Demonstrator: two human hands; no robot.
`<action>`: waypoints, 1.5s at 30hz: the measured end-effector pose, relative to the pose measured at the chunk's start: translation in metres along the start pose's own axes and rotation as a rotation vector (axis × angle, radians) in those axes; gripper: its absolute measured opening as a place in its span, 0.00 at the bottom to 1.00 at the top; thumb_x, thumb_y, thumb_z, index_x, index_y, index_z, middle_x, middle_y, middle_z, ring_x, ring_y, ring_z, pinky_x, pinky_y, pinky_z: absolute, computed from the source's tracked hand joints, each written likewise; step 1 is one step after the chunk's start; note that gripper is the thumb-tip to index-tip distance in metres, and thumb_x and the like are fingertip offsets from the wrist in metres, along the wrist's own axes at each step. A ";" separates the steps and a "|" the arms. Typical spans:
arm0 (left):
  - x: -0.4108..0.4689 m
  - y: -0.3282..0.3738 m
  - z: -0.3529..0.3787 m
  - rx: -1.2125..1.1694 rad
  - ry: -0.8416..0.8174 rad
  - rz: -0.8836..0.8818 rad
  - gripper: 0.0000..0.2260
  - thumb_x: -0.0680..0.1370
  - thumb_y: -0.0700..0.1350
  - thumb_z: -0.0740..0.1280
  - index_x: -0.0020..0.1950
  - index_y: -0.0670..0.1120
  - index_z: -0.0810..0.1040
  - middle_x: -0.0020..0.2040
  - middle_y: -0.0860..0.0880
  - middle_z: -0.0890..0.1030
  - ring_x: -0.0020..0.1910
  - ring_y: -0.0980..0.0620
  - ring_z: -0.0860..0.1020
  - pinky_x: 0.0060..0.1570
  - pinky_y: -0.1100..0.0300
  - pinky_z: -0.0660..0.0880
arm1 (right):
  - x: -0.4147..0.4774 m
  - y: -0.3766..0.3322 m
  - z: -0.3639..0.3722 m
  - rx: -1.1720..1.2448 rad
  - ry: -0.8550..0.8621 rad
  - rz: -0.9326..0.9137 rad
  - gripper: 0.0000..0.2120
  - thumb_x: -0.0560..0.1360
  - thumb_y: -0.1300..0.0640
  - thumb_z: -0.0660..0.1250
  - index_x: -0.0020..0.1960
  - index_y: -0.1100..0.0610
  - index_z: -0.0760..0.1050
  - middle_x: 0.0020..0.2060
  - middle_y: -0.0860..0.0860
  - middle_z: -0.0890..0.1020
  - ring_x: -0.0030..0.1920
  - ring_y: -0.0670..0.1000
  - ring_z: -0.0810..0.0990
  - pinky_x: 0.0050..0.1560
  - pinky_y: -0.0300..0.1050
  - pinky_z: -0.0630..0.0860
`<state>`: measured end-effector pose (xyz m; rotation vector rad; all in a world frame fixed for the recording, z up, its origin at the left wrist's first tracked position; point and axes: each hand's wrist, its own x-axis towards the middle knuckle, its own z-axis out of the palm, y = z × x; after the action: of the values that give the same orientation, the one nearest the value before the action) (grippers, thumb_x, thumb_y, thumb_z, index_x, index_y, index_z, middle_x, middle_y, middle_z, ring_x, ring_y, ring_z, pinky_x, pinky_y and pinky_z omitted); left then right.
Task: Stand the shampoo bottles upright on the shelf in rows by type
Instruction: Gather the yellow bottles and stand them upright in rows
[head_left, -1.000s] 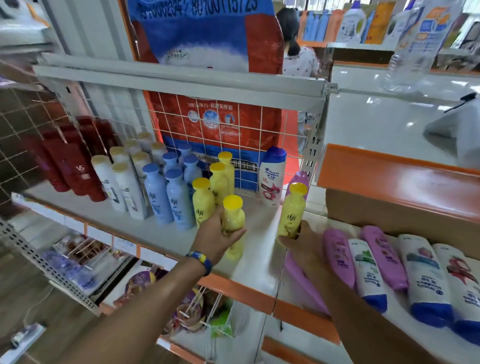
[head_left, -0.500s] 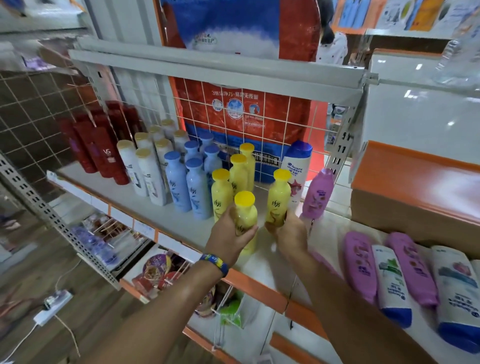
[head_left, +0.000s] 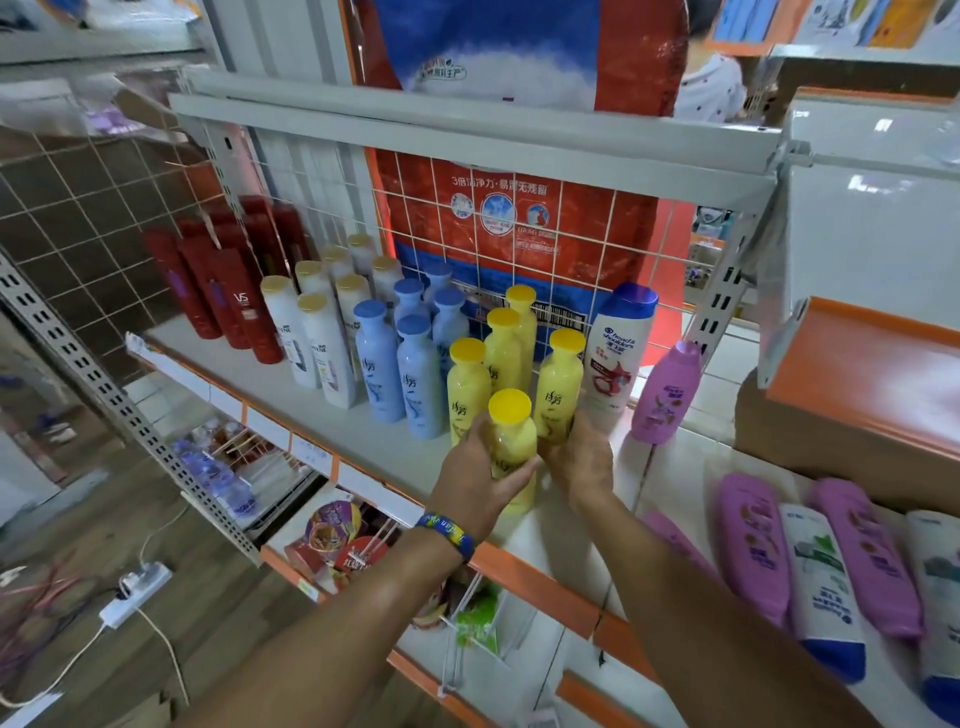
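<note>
My left hand (head_left: 475, 480) grips the front yellow bottle (head_left: 511, 441), upright near the front edge of the white shelf (head_left: 332, 415). My right hand (head_left: 579, 457) holds the base of a second yellow bottle (head_left: 560, 387) standing just behind and to the right. Three more yellow bottles (head_left: 470, 384) stand behind them. Rows of red bottles (head_left: 234, 296), white bottles (head_left: 322, 343) and blue bottles (head_left: 410, 364) stand upright to the left. A white bottle with a blue cap (head_left: 618, 348) and a purple bottle (head_left: 665, 395) stand upright at the right.
Several purple and white bottles (head_left: 831, 566) lie flat on the neighbouring shelf at the right. A wire grid back panel (head_left: 519, 234) closes the shelf behind. An upper shelf edge (head_left: 467, 135) overhangs. A cardboard box (head_left: 831, 447) sits at the far right. A power strip (head_left: 135, 592) lies on the floor.
My right hand has carried its yellow bottle leftward and set it upright beside the others. My left hand stays on the front yellow bottle. The view has shifted closer.
</note>
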<state>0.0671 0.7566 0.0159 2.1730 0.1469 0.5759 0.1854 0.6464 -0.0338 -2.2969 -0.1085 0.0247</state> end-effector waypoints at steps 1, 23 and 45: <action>0.000 0.000 0.000 -0.004 -0.002 -0.002 0.25 0.72 0.51 0.73 0.64 0.46 0.69 0.55 0.49 0.79 0.51 0.51 0.77 0.50 0.60 0.73 | 0.002 -0.001 0.002 -0.007 -0.005 0.000 0.18 0.70 0.50 0.72 0.57 0.55 0.73 0.50 0.56 0.82 0.50 0.60 0.80 0.46 0.51 0.78; 0.011 0.014 -0.002 -0.072 -0.118 -0.045 0.22 0.71 0.47 0.74 0.62 0.47 0.71 0.52 0.54 0.75 0.51 0.57 0.74 0.53 0.66 0.71 | -0.003 0.012 -0.011 0.010 -0.161 -0.028 0.26 0.69 0.58 0.73 0.65 0.57 0.70 0.53 0.56 0.80 0.51 0.57 0.79 0.45 0.43 0.72; 0.020 0.006 -0.002 0.067 -0.033 -0.023 0.22 0.71 0.53 0.73 0.62 0.49 0.73 0.54 0.51 0.80 0.53 0.52 0.77 0.53 0.56 0.74 | -0.048 0.002 0.001 -0.204 -0.155 -0.198 0.26 0.64 0.32 0.68 0.52 0.50 0.74 0.46 0.49 0.83 0.46 0.54 0.81 0.45 0.49 0.78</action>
<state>0.0837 0.7603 0.0284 2.2418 0.1757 0.5280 0.1377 0.6420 -0.0365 -2.4748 -0.4351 0.0932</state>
